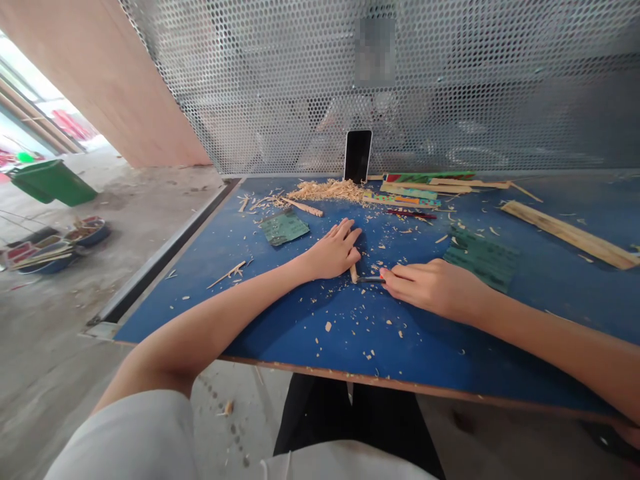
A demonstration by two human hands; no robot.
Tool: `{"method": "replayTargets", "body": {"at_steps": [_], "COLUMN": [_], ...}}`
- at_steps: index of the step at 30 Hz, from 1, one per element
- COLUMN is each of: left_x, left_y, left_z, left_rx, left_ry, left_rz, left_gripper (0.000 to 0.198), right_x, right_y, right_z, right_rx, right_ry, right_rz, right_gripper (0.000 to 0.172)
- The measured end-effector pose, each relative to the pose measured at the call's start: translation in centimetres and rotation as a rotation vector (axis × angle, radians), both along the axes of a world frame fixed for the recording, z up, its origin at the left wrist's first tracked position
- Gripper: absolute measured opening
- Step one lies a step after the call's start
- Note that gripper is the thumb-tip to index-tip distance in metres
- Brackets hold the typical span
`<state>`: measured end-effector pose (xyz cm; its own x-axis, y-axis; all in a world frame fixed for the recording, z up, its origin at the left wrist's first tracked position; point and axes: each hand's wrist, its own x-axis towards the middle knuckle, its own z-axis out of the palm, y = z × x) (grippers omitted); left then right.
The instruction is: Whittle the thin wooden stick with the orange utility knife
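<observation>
My left hand (336, 251) presses a short wooden stick (354, 273) down on the blue tabletop, its fingers closed over most of it. The stick's near end pokes out below the hand. To the right, my right hand (430, 287) grips a carving knife (371, 279) with a thin dark blade and a bit of orange at the handle. The blade points left and its tip meets the stick's near end. Most of the handle is hidden in my fingers. Small wood chips (367, 353) lie scattered around both hands.
A phone (358, 156) leans on the perforated metal screen (280, 100), beside a shavings pile (325, 191). Green sandpaper sheets (284, 227) lie left and right. A carved stick (303, 206) and wooden strips (565, 232) lie farther back. A green bin (55, 181) stands on the floor.
</observation>
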<state>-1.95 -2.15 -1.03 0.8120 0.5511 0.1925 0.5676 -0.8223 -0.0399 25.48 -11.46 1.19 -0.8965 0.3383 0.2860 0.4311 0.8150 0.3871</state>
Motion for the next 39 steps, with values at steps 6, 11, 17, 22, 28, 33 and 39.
{"method": "replayTargets", "body": {"at_steps": [6, 11, 17, 22, 28, 33, 39], "left_x": [0.3, 0.4, 0.0, -0.1, 0.0, -0.1, -0.2], "left_y": [0.0, -0.1, 0.0, 0.1, 0.0, 0.0, 0.3], "left_z": [0.2, 0.5, 0.5, 0.4, 0.3, 0.4, 0.2], "left_rx": [0.055, 0.057, -0.027, -0.035, -0.001, 0.013, 0.034], "left_ry": [0.073, 0.089, 0.049, 0.056, 0.093, 0.110, 0.096], "left_rz": [-0.033, -0.030, 0.088, 0.088, 0.076, 0.042, 0.015], "left_gripper": [0.045, 0.045, 0.058, 0.058, 0.056, 0.056, 0.053], "right_x": [-0.3, -0.1, 0.1, 0.0, -0.1, -0.3, -0.4], "right_y": [0.4, 0.7, 0.9, 1.0, 0.8, 0.6, 0.7], "right_z": [0.2, -0.5, -1.0, -1.5, -1.3, -1.2, -1.5], "right_rx": [-0.012, -0.020, 0.054, 0.062, 0.077, 0.006, -0.066], "right_ry": [-0.002, 0.015, 0.164, 0.165, 0.080, 0.051, 0.054], "right_rz": [-0.003, -0.013, 0.058, 0.050, 0.033, 0.011, -0.018], "right_gripper": [0.024, 0.023, 0.020, 0.024, 0.029, 0.030, 0.026]}}
